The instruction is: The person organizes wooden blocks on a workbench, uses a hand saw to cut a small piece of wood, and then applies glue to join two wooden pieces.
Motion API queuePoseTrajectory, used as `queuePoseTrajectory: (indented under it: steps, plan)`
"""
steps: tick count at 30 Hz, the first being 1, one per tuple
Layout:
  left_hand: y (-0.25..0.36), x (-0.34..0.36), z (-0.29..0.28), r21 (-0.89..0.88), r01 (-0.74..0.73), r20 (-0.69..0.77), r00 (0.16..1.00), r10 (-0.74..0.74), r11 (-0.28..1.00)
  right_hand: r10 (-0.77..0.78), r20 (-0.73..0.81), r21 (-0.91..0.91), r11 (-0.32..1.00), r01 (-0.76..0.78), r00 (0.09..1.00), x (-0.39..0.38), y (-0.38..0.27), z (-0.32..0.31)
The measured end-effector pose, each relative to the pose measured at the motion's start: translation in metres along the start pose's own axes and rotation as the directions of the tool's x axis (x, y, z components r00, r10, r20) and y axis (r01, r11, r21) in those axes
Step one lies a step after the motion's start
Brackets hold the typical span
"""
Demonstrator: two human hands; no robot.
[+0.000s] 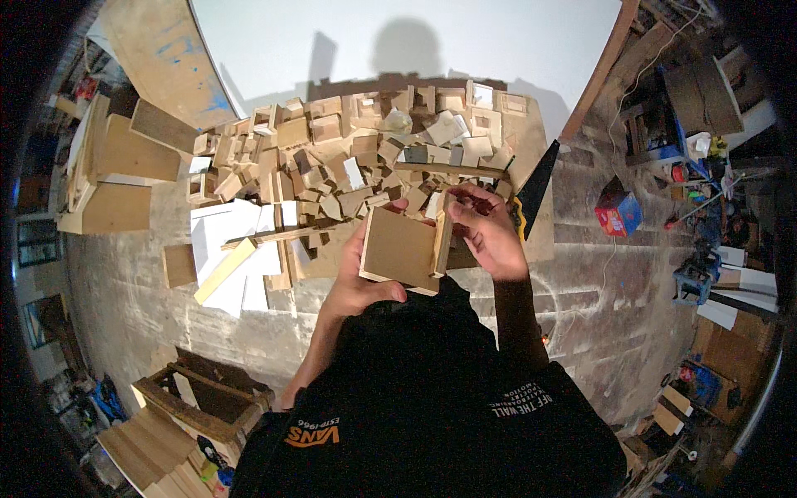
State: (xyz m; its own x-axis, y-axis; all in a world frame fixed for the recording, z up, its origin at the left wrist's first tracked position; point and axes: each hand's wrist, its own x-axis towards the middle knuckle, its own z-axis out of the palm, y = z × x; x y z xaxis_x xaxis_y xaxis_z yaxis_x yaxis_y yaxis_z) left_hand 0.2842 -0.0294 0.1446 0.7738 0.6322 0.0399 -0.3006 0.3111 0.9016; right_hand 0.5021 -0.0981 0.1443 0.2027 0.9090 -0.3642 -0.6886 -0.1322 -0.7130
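Note:
My left hand (350, 286) grips a square brown board piece (400, 243) from its left side, thumb along the near edge and fingertips at the far edge. Against the right side of the board stands a narrow wooden strip (442, 249). My right hand (491, 228) pinches the far end of this strip between thumb and fingers; whether the strip is fixed to the board I cannot tell. Just beyond both hands spreads a heap of small wooden offcuts (357, 170). A handsaw (541, 187) with a dark blade and a yellow-edged handle lies right of my right hand.
Several small open wooden boxes (326, 127) stand at the heap's far side. White sheets (241, 270) and a pale yellow strip lie left. A white panel (498, 41) rises beyond. A red-and-blue box (618, 212) sits right; a wooden crate (203, 398) stands near left.

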Motion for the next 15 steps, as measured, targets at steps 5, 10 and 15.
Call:
queuePoseTrajectory:
  steps: [5,10,15]
  plan:
    - [0.007,-0.007,-0.006,0.005,0.007,0.015,1.000,-0.007,1.000,-0.041,0.011,0.036,0.999,0.040,0.999,0.000,0.013,0.006]
    - [0.006,-0.019,-0.012,0.021,0.009,-0.032,0.999,-0.008,1.000,-0.054,0.000,-0.052,0.997,0.054,0.999,-0.004,0.013,0.012]
    - [0.017,-0.020,0.000,-0.054,0.034,-0.073,0.997,-0.037,0.998,-0.041,0.035,-0.088,0.995,0.044,0.999,-0.009,0.010,0.015]
